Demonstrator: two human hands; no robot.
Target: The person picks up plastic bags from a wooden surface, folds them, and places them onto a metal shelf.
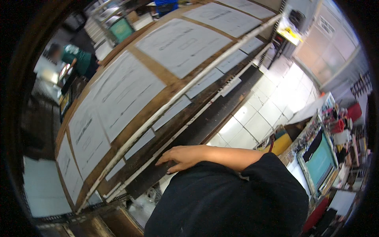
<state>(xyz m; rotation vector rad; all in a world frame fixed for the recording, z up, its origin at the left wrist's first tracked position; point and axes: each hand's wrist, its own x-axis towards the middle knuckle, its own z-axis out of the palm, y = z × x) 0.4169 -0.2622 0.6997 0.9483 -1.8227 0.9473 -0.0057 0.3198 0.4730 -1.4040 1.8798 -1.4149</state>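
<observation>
My right hand [183, 158] reaches leftward across the front of my body, over the edge of a dark lower shelf [213, 112] of a rack. Its fingers are stretched out and slightly curved, with nothing seen in them. Close to its fingertips runs a pale metal rail [158, 153]; I cannot tell whether they touch it. Above lies a brown board [156, 65] bearing several white printed sheets [183, 45] in rows. More white sheets [172, 113] lie on the level beneath, partly hidden by the board's white front rail [185, 89]. My left hand is out of view.
A person in a green shirt [79, 59] stands beyond the board at the far left. To my right, a cluttered bench holds a teal-meshed screen frame [319, 160] and red containers [335, 126]. White floor tiles [260, 114] separate rack and bench. Wooden frames [118, 219] stand at lower left.
</observation>
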